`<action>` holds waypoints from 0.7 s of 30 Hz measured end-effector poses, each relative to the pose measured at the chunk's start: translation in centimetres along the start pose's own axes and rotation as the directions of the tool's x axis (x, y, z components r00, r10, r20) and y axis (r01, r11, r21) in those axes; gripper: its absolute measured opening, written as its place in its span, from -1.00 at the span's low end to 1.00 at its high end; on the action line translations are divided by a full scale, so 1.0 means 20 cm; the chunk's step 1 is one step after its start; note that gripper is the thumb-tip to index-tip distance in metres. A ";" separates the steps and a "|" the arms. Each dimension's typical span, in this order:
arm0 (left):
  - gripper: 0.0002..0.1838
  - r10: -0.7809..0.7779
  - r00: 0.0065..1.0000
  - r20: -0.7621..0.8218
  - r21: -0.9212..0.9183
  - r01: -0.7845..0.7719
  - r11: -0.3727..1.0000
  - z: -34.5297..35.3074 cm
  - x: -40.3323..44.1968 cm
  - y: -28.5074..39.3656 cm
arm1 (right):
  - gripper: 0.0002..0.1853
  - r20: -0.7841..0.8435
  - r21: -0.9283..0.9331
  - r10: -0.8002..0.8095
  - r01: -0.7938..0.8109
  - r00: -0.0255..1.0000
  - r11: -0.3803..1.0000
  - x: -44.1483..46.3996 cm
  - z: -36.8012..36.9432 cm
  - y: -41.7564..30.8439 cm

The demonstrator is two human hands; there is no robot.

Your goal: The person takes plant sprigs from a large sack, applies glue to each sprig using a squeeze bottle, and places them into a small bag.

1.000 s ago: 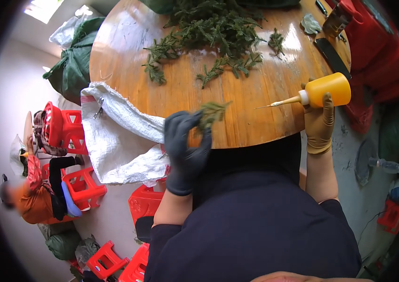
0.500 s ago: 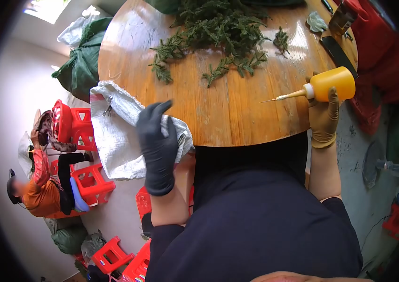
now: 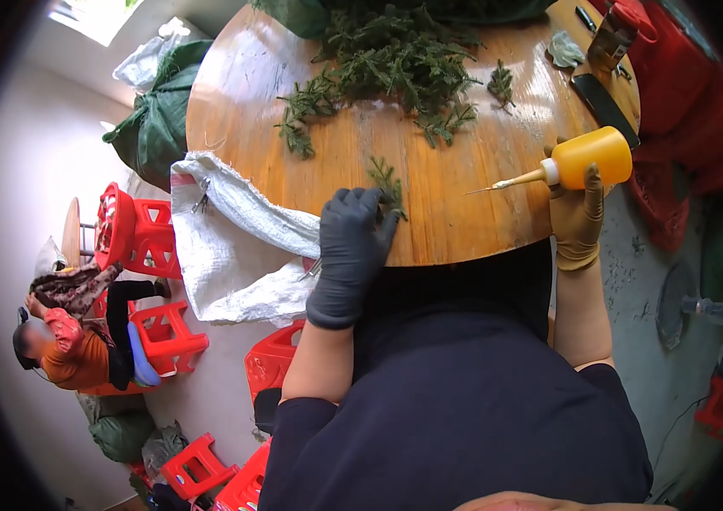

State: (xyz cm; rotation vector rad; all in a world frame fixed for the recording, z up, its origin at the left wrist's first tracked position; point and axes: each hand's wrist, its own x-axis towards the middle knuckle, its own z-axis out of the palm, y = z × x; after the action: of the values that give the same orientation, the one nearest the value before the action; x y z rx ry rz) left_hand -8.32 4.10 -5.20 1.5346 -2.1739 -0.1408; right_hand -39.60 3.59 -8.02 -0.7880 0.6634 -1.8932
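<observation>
My left hand [image 3: 349, 255], in a dark grey glove, is at the table's near edge with its fingers bent round a small green fir-like sprig [image 3: 387, 180]. The sprig's contact point is partly hidden by the fingers. In my right hand [image 3: 578, 223], gloved in tan, a yellow squeeze bottle [image 3: 593, 158] lies tilted on its side, its long thin nozzle [image 3: 519, 180] pointing left over the wood. Beyond both hands lies a heap of green sprigs [image 3: 395, 60]. Beside my left wrist a white woven sack [image 3: 229, 281] hangs over the table edge.
The round wooden table [image 3: 463, 226] carries a black blade-like object [image 3: 604, 109] and a crumpled pale wad [image 3: 566, 49] at right. A lone sprig [image 3: 500, 83] lies near them. Red stools [image 3: 169, 341] stand at left, where another person [image 3: 80, 349] sits. Red cloth [image 3: 676, 94] hangs at right.
My left hand has moved right from over the sack and closed on a sprig. That sprig has come from the heap's near side towards me. The bottle stays in my right hand.
</observation>
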 end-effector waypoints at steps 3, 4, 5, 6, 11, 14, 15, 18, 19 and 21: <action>-0.80 0.032 0.997 -0.066 0.071 -0.028 0.997 0.05 -0.11 0.14 | -0.48 0.005 -0.026 -0.011 0.011 1.000 1.000 0.00 0.01 0.00; -0.80 0.032 0.998 -0.063 0.068 -0.028 0.997 0.07 -0.12 0.18 | -0.48 0.004 -0.018 -0.006 0.006 1.000 1.000 0.00 0.00 0.00; -0.79 0.037 0.996 -0.075 0.071 -0.032 0.997 0.08 -0.13 0.22 | -0.48 0.003 -0.010 -0.001 0.001 1.000 1.000 0.00 -0.01 0.00; -0.78 0.043 0.995 -0.088 0.074 -0.037 0.997 0.09 -0.14 0.24 | -0.48 0.000 -0.013 0.000 0.000 1.000 1.000 0.00 -0.01 0.00; -0.74 0.023 0.990 -0.138 0.155 -0.001 0.988 0.14 -0.09 0.26 | -0.47 0.011 -0.039 -0.027 0.028 1.000 0.999 0.00 0.01 0.00; -0.74 -0.003 0.988 -0.156 0.091 0.017 0.996 0.15 -0.09 0.26 | -0.48 0.001 -0.012 -0.011 0.011 1.000 1.000 0.00 0.01 0.00; -0.75 -0.006 0.985 -0.172 0.059 0.017 0.998 0.14 -0.10 0.26 | -0.48 -0.004 -0.013 -0.012 0.012 1.000 1.000 0.00 0.00 0.00; -0.80 -0.010 0.983 -0.185 0.003 0.010 1.000 0.10 -0.14 0.27 | -0.47 0.008 -0.013 0.005 -0.005 1.000 1.000 0.00 -0.01 0.00; -0.83 -0.013 0.982 -0.189 -0.020 0.009 1.000 0.08 -0.14 0.27 | -0.47 0.011 -0.015 0.013 -0.013 1.000 1.000 0.00 0.00 -0.01; -0.85 0.002 0.969 -0.246 -0.055 -0.016 0.998 0.05 -0.13 0.24 | -0.47 0.011 -0.017 0.017 -0.017 1.000 1.000 0.00 0.00 -0.01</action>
State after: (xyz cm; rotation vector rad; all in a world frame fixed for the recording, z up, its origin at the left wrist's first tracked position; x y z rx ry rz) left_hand -12.27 8.12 -5.28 1.4287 -1.9647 -0.0075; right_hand -39.76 3.68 -7.92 -0.8004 0.6778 -1.8685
